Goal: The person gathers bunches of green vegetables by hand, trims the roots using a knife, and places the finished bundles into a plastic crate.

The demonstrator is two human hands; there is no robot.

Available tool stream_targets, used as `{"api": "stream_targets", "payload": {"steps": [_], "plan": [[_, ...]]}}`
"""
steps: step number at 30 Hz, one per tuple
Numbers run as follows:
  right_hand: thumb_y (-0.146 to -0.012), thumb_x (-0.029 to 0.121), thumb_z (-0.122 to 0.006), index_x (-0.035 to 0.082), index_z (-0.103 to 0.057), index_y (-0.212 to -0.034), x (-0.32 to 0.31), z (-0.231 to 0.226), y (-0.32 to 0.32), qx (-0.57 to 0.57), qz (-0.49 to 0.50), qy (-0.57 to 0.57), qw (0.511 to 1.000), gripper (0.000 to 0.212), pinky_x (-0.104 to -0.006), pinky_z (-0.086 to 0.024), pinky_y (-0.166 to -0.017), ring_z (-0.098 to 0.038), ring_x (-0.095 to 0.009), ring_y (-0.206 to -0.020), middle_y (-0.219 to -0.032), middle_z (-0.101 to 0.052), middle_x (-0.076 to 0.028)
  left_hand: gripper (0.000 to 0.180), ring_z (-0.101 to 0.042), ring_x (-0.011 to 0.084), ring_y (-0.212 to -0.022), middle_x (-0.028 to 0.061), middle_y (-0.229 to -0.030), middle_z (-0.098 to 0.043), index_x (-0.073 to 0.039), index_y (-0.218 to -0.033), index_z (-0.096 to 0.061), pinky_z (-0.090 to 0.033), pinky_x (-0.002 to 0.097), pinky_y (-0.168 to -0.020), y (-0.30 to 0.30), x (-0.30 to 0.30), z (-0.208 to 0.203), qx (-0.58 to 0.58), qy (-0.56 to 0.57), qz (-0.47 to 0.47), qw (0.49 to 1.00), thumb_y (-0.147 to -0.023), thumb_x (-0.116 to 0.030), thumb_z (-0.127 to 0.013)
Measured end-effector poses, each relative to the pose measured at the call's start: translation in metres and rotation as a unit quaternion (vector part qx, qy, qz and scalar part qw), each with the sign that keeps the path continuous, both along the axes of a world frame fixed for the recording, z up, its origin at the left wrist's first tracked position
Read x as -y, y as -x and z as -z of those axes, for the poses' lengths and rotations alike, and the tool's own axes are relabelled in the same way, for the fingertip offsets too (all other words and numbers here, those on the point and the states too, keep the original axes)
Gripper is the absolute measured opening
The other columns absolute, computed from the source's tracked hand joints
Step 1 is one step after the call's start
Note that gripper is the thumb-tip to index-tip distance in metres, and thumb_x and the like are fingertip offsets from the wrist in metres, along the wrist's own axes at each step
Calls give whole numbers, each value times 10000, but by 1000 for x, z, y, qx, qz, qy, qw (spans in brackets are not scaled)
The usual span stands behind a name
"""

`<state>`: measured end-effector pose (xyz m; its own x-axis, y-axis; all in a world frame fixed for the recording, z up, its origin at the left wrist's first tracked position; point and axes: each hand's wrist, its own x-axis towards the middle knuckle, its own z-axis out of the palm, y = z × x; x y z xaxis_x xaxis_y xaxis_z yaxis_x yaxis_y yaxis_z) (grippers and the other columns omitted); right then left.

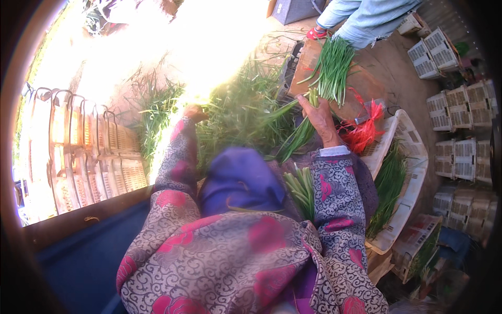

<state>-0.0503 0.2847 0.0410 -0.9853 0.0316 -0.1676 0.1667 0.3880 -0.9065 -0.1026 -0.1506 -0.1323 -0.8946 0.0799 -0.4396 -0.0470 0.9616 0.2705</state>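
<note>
Landmark: the brown board [372,81]. My right forearm extends forward, the wrist angled slightly left; the right hand [321,121] is at the board's near-left corner, clamped round a bunch of long greens [298,141]. Long axis of bunch oblique: pale stem ends stand just past my thumb toward the board, leaves trail back and left, away from it. My left arm reaches forward, well left of the board, the left hand [195,113] at the heap of greens [246,99]; glare and blur there, cannot tell whether its fingers are apart or together. Another bundle [332,65] lies on the board.
</note>
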Motion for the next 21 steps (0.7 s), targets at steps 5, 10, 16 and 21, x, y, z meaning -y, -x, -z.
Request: {"api": "stream_targets", "payload": {"steps": [5, 10, 16, 21], "plan": [[-951, 362, -646, 15, -711, -890, 20, 10, -1, -65, 26, 53, 996, 358, -331, -473, -615, -591, -148, -622, -746, -690, -67, 469, -720, 278, -740, 171, -900, -746, 1, -845, -760, -557, 391, -702, 7, -37, -113, -100, -158, -33, 982, -808, -467, -783], [-978, 325, -618, 10, -722, -933, -4, -66, 6, -119, 110, 124, 979, 335, -304, -468, -620, -603, -141, -651, -792, -715, -49, 646, -648, 314, -1206, 175, -1486, -535, -49, -1456, -528, -555, 435, -970, -15, -84, -214, 16, -597, 94, 797, -946, -423, -659], [-896, 34, -644, -1, -644, -1109, -56, -213, -61, -452, 38, -334, 826, 216, -433, -539, -727, -705, -388, -860, -934, -715, -199, 643, -698, 277, -1103, 188, -1270, -672, -66, -1413, -541, -568, 440, -888, -10, -103, -104, 253, -385, -74, 884, -892, -397, -722], [-976, 216, -670, 32, -697, -1055, -108, -285, -149, -305, -19, -576, 758, 202, -353, -521, -702, -682, -165, -802, -908, -739, -80, 495, -700, 264, -1077, 187, -1168, -718, -29, -1275, -670, -552, 402, -884, -37, -183, -120, 120, -62, 213, 968, -871, -305, -741]]}}
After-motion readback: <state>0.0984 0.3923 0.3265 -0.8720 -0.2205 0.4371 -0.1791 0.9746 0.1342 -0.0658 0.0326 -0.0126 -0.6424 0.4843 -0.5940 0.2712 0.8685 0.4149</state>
